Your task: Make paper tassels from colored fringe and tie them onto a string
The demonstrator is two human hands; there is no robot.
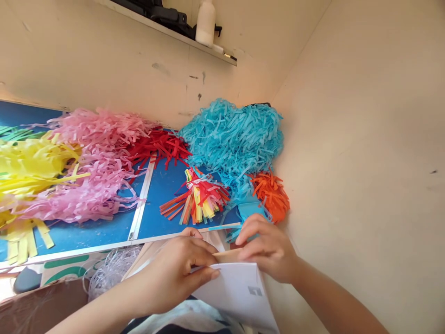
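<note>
A white cardboard box [234, 287] with a small grey mark on its side is held low in front of me, and its tan inner edge [225, 255] shows at the top. My left hand [184, 269] pinches the upper edge of this box, thumb on the white outer face and fingers behind it. Across from it, my right hand [266, 248] curls its fingers at the right end of the tan edge. Its fingertips are partly hidden. Just beyond the right hand lie light blue paper strips [248, 208] at the table's edge.
On the blue table [160, 185] lie heaps of shredded paper: blue [236, 134], orange [271, 195], red [163, 144], pink [93, 171], yellow [34, 157] and a mixed-colour bundle [198, 195]. Clear shreds [113, 269] sit below. A shelf [174, 33] holds a white bottle [206, 23]. Walls stand behind and right.
</note>
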